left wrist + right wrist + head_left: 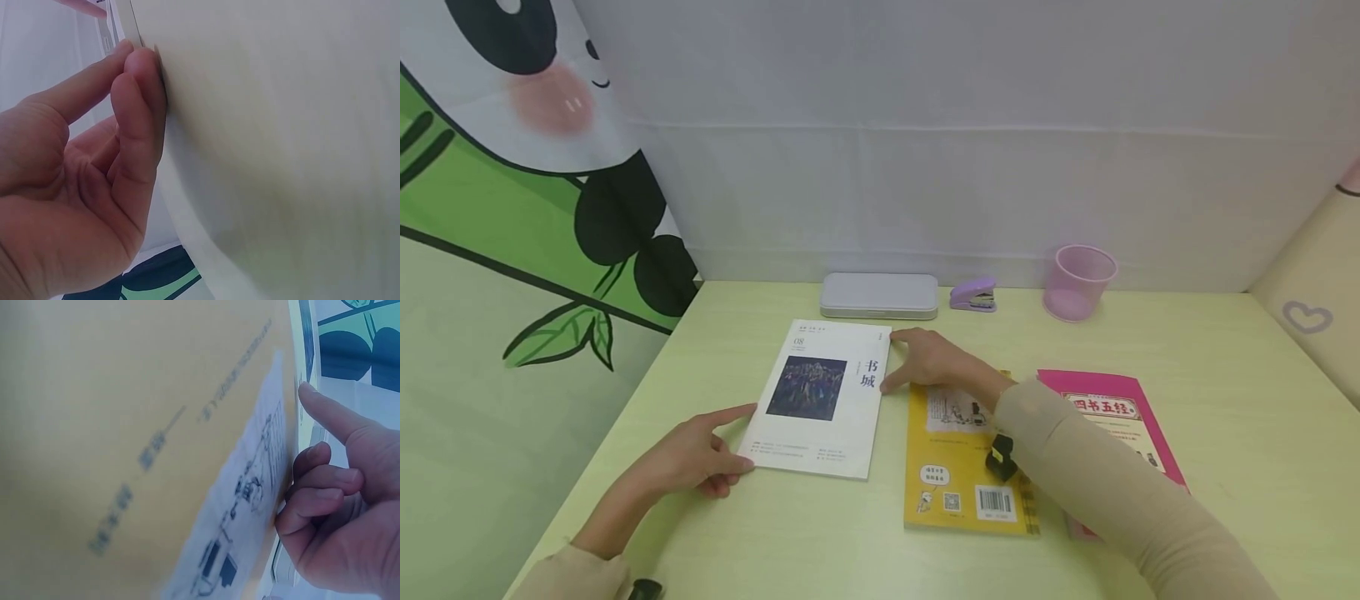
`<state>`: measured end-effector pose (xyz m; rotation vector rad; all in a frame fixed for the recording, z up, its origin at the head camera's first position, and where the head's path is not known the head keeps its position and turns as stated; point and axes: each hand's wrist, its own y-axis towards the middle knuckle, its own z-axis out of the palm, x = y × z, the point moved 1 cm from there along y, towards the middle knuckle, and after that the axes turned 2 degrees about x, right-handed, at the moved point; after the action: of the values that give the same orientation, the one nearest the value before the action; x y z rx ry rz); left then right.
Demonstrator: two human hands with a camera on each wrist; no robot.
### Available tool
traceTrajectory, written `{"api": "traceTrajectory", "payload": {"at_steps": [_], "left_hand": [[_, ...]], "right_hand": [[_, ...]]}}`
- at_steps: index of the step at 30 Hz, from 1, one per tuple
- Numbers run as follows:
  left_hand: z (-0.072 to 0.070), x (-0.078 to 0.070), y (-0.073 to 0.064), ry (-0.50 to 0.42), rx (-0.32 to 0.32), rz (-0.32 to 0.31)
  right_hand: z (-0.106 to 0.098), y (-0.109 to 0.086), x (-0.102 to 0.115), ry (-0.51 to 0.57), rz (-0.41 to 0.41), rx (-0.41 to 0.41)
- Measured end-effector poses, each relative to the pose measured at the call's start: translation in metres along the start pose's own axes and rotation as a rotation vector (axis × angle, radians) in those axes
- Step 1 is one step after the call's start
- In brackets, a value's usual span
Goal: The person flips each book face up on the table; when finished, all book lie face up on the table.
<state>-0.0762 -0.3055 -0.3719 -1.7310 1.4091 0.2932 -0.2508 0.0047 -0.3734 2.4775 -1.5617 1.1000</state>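
A white book [808, 404] with a dark picture on its cover lies flat on the table, between the two hands. The left hand [694, 454] touches its left edge with an extended index finger and with the thumb near the lower corner; the other fingers bend below. At the right edge, the right hand [931, 357] sets index fingertip and thumb apart along the side. Its remaining fingers, curled in the right wrist view, hover over or rest on the top of a yellow book [951, 467]; I cannot tell which. The right sleeve partly hides a pink book [1150, 417].
Along the back of the table [1225, 350] stand a pale flat case [880, 296], a purple stapler [973, 295] and a pink translucent cup [1078, 283]. A white cloth [962, 192] hangs behind them. A printed cartoon sheet [512, 208] covers the left side.
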Motion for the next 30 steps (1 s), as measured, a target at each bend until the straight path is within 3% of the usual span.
{"api": "traceTrajectory", "payload": {"at_steps": [16,24,30], "left_hand": [[0.003,-0.003,0.006,-0.007,0.015,0.021],[-0.005,-0.02,0.0,0.055,-0.017,0.083],[0.007,-0.045,-0.003,0.06,-0.008,0.13]], "right_hand": [[-0.006,-0.008,-0.006,0.024,0.015,-0.006],[-0.047,-0.026,-0.016,0.037,-0.032,-0.038],[-0.079,-0.045,-0.033,0.099,-0.094,-0.055]]}}
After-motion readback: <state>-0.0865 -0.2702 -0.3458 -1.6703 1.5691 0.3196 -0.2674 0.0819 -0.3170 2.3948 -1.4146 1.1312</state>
